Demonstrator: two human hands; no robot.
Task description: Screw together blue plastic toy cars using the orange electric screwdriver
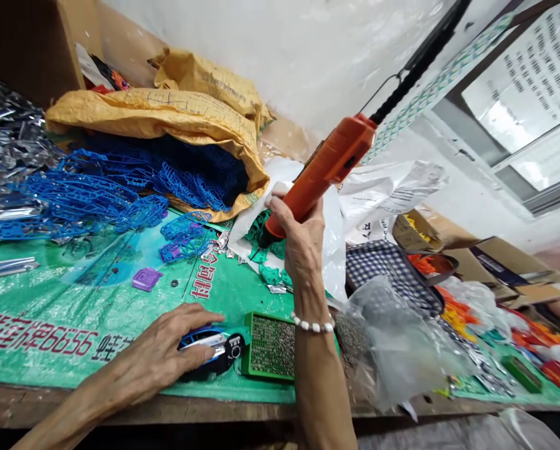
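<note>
My right hand is wrapped round an orange electric screwdriver, held tilted above the table with its black cable running up to the right. My left hand lies over a small blue, silver and black toy part near the table's front edge, fingers pressing it down. Just right of that part sits a green tray of small screws. A bead bracelet circles my right wrist.
A yellow sack spills blue plastic frames at the back left beside silver strips. A purple piece lies on the green printed mat. Clear plastic bags, a checked bag and cardboard boxes crowd the right.
</note>
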